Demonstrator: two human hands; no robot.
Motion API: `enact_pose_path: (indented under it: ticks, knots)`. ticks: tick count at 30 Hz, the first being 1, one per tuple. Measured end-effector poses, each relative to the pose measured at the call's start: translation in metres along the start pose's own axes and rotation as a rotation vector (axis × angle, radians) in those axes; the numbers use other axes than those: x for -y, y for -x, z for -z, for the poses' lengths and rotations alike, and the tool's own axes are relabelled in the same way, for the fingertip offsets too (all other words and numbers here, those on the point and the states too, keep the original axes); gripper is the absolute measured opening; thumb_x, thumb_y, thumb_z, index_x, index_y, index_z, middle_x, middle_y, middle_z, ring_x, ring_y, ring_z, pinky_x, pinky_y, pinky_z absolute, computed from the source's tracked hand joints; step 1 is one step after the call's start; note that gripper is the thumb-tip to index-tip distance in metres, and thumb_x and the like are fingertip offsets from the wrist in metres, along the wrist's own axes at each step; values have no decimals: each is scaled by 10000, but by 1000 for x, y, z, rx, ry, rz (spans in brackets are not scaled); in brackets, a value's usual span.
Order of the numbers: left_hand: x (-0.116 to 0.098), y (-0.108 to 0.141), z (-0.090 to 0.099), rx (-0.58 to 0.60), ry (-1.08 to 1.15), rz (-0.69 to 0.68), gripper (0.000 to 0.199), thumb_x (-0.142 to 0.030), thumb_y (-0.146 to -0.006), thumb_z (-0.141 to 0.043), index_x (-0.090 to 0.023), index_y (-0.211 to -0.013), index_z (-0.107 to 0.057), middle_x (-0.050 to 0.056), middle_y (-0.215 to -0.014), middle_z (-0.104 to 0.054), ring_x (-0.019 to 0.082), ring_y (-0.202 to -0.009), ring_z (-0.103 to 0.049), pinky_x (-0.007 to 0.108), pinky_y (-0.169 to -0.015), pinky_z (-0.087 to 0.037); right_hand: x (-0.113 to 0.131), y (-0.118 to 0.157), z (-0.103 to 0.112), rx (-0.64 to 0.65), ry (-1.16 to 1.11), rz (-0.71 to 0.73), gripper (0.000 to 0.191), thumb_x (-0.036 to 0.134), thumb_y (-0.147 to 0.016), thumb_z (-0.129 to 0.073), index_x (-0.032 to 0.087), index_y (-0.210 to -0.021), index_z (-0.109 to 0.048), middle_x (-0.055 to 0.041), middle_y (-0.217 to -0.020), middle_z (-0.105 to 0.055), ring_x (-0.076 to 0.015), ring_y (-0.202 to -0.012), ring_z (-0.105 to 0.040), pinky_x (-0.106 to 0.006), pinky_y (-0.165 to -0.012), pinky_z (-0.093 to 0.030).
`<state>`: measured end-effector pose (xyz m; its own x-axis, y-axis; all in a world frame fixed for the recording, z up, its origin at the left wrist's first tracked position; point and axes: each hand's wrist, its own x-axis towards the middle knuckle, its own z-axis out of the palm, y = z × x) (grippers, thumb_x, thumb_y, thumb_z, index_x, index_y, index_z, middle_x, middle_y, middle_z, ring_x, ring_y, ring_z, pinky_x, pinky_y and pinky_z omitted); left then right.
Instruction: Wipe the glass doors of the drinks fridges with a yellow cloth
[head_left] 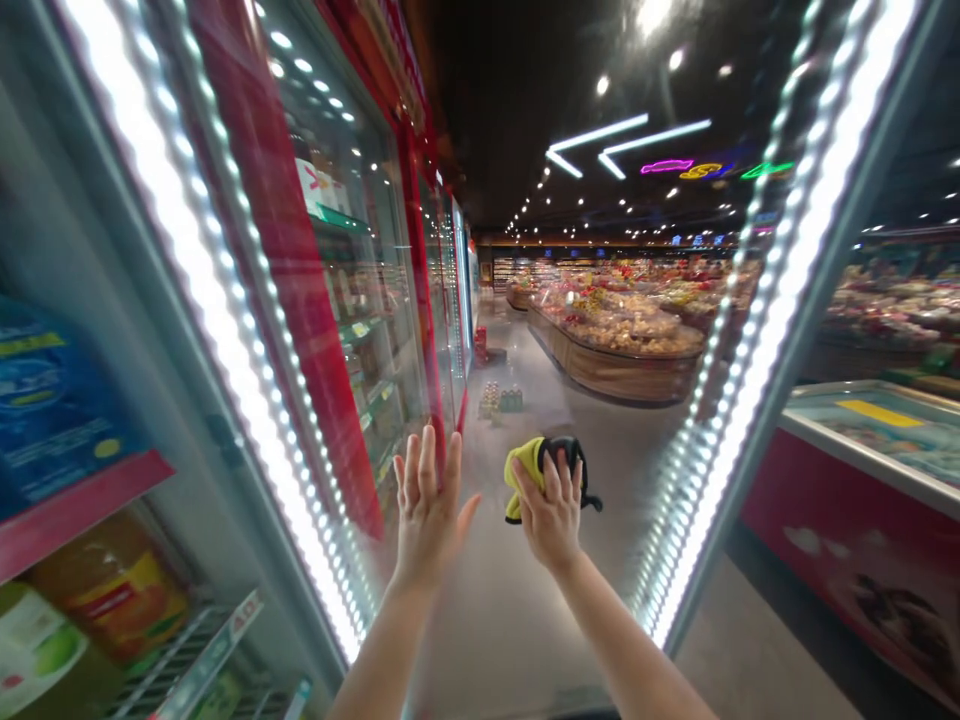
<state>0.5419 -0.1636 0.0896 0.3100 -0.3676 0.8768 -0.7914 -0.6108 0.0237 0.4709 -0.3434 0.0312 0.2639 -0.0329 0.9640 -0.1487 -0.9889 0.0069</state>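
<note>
My left hand [429, 505] is open, fingers up and slightly spread, its palm turned towards the glass door [517, 620]. Whether the palm touches the pane I cannot tell. To its right, my right hand [553, 505] presses a yellow and black cleaning cloth [529, 460] flat against the glass. The fingers lie over the cloth, and it bunches out on both sides of the hand. Bright LED strips [217, 320] run along the left side of the pane, with another lit strip [780, 300] along the right.
At the left, cooler shelves hold a blue package [60, 400] and bottles of orange drink [112, 590]. Beyond the glass stand red-framed coolers [405, 300], a wooden produce display [600, 360], several bottles on the floor [502, 398] and a chest freezer [862, 520].
</note>
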Motion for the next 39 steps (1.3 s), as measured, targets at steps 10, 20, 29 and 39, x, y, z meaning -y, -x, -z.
enact_pose_path:
  ticks: [10,20,29,39]
  knots:
    - [-65,-10,-37,28,-19,-2,1103,-244,-846,-784,-285,-1662,-42,196,-1711,-214,405,-1594,-100,709,-1226,-233,-82,-4,22,-86,35,-171,698,212,-1001,-509,342,-1643,-269,-170,-1657,-309,-430,-1543,-270,-730,-1115,-402]
    - [-106,-30,-61,-1,0,-67,1090,-293,-855,-780,-258,-1663,-50,205,-1682,-294,383,-1588,-154,686,-1248,-188,-132,-54,43,1,25,-86,618,294,-994,-555,357,-1591,-405,-131,-1609,-418,-408,-1495,-372,-680,-1178,-356]
    - [-129,-32,-79,18,-2,-112,1046,-246,-881,-748,-243,-1662,-53,179,-1691,-267,372,-1585,-125,648,-1250,-235,-145,-5,43,55,51,-153,653,230,-1000,-519,383,-1611,-344,-91,-1686,-304,-381,-1539,-307,-655,-1189,-361]
    - [-144,-41,-91,40,70,-162,1040,-189,-884,-732,-261,-1659,-42,161,-1706,-213,356,-1579,-169,605,-1259,-252,-186,-7,49,2,86,-356,667,233,-1030,-452,309,-1654,-229,-160,-1692,-246,-364,-1542,-307,-580,-1141,-446]
